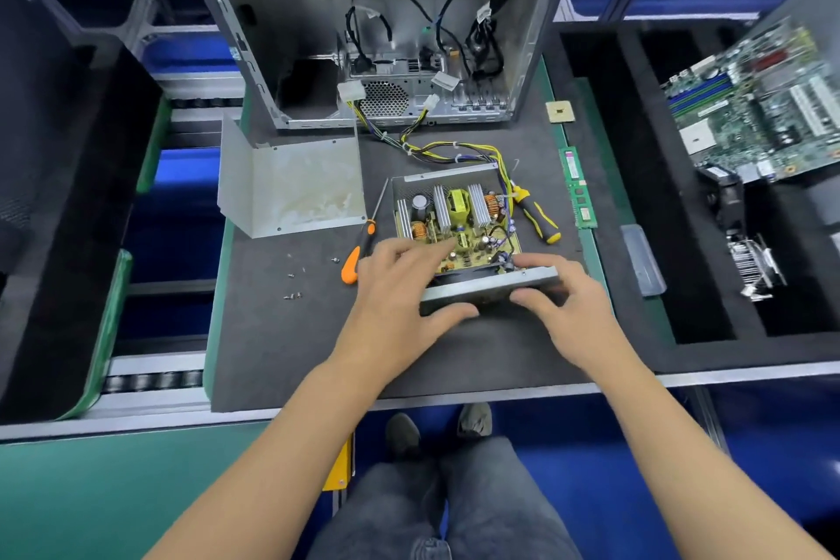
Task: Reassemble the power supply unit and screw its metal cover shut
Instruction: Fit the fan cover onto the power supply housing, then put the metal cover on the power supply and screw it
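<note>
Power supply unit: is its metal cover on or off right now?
Off. The power supply unit lies open with its circuit board exposed, and the bent metal cover sits apart on the mat to its left.

No legible text anywhere.
</note>
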Available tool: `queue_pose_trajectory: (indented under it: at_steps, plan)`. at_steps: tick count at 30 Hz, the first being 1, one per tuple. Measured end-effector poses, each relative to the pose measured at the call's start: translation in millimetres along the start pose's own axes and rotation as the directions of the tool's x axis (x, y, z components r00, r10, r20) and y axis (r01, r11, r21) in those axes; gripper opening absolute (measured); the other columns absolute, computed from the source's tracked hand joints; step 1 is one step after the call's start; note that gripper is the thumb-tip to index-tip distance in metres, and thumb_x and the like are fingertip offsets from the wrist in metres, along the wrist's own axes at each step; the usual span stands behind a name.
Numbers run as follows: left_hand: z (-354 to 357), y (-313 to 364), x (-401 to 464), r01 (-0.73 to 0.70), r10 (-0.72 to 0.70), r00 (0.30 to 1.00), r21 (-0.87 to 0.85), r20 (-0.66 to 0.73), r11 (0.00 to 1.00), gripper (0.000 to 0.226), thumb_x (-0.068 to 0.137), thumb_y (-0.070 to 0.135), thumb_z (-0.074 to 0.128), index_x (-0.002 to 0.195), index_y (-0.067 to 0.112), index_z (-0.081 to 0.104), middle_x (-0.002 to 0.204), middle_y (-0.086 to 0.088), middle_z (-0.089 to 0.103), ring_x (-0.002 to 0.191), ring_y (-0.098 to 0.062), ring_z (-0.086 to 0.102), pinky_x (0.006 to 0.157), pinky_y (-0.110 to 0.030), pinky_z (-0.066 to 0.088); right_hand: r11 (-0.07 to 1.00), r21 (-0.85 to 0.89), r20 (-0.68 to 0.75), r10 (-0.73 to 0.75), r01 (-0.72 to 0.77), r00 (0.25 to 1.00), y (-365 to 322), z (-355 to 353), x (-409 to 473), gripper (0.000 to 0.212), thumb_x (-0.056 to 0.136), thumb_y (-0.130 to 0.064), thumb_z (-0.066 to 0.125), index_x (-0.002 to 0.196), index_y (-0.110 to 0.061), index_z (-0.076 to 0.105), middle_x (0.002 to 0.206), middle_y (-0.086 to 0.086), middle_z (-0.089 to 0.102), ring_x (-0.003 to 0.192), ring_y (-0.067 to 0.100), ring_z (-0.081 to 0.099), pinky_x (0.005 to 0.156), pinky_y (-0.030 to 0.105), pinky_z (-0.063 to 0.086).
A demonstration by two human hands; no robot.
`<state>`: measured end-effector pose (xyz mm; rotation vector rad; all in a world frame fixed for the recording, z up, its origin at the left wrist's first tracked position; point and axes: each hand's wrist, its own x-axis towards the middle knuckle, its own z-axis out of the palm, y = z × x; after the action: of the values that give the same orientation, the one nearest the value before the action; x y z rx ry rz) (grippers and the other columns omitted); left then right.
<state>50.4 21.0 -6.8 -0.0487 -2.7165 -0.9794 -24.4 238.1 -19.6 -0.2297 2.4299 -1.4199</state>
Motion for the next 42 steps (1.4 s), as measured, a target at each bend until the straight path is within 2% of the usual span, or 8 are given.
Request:
queue_pose_trajectory:
  at_steps: [4,7,14,17,23,27,32,42]
  plan:
    - [-4,-1,15,-0.102,0.095,0.988,0.052,0.120,0.993,0.040,0.086,0.039,0.068,0.114,0.013,0.071,0.100,-0.002,0.072,0.098,-0.015,0.054,0.087,-0.030,0.028,0.999,0.050,0.021,0.018,-0.019,1.000,-2,-2,2,0.034,0.086,-0.013,0.074,0.109,-0.039,0.069,0.114,-0.007,0.068,0.105,0.010,0.062,0.096,0.030,0.048]
    - [-15,2,25,-0.121,0.113,0.987,0.067,0.119,0.990,0.036,0.089,0.038,0.066,0.113,0.011,0.071,0.096,-0.003,0.072,0.092,-0.019,0.056,0.088,-0.033,0.035,0.994,0.113,0.003,0.010,-0.010,1.000,-11,-6,5,0.016,0.085,-0.020,0.074,0.098,-0.029,0.071,0.089,-0.008,0.071,0.085,0.011,0.063,0.080,0.032,0.050]
    - [-58,14,83,0.092,-0.066,0.979,-0.131,0.191,0.987,0.022,0.100,0.030,0.057,0.108,0.018,0.074,0.099,0.008,0.074,0.090,0.001,0.063,0.084,-0.014,0.046,0.974,0.157,-0.065,-0.156,0.164,0.986,-68,-28,30,0.003,0.093,-0.028,0.067,0.094,-0.030,0.068,0.084,-0.014,0.072,0.076,0.006,0.065,0.067,0.020,0.051]
    - [-65,10,102,0.234,-0.172,0.936,-0.180,0.307,0.955,0.025,0.101,0.033,0.055,0.102,0.017,0.074,0.095,-0.004,0.074,0.087,-0.014,0.064,0.090,-0.035,0.052,0.989,0.040,-0.098,-0.138,0.143,0.986,-79,-30,42,0.006,0.093,-0.034,0.065,0.089,-0.030,0.068,0.071,-0.024,0.066,0.064,-0.008,0.057,0.056,0.006,0.038]
    - [-70,4,118,0.357,-0.238,0.888,-0.264,0.393,0.896,0.027,0.100,0.036,0.056,0.110,0.018,0.074,0.106,0.004,0.075,0.105,-0.018,0.068,0.099,-0.045,0.050,0.974,-0.166,-0.188,-0.186,0.155,0.964,-98,-37,51,0.036,0.091,-0.040,0.066,0.123,-0.029,0.055,0.114,-0.016,0.059,0.112,0.007,0.051,0.089,0.006,0.037]
    - [-71,1,121,0.375,-0.218,0.869,-0.302,0.445,0.877,0.026,0.095,0.030,0.064,0.116,0.019,0.074,0.110,0.011,0.074,0.107,-0.005,0.066,0.106,-0.041,0.048,0.875,-0.312,-0.066,-0.407,0.369,0.911,-116,-37,60,0.020,0.099,-0.029,0.058,0.115,-0.023,0.067,0.112,-0.014,0.064,0.117,0.017,0.046,0.101,0.042,0.036]
    - [-75,0,123,0.376,-0.164,0.840,-0.339,0.516,0.862,0.035,0.087,0.042,0.064,0.115,0.024,0.075,0.108,0.016,0.075,0.107,-0.003,0.067,0.105,-0.036,0.048,0.829,-0.399,0.280,-0.297,0.392,0.913,-112,-40,83,0.027,0.103,-0.031,0.047,0.116,-0.029,0.070,0.100,-0.025,0.063,0.105,0.014,0.049,0.095,0.034,0.035]
    - [-74,-6,129,0.372,-0.147,0.818,-0.317,0.556,0.873,0.040,0.089,0.051,0.056,0.113,0.025,0.075,0.108,0.014,0.074,0.108,-0.006,0.067,0.105,-0.039,0.047,0.877,-0.316,0.314,-0.264,0.363,0.912,-108,-43,95,0.025,0.101,-0.035,0.049,0.105,-0.031,0.074,0.087,-0.008,0.072,0.088,0.012,0.058,0.082,0.027,0.042]
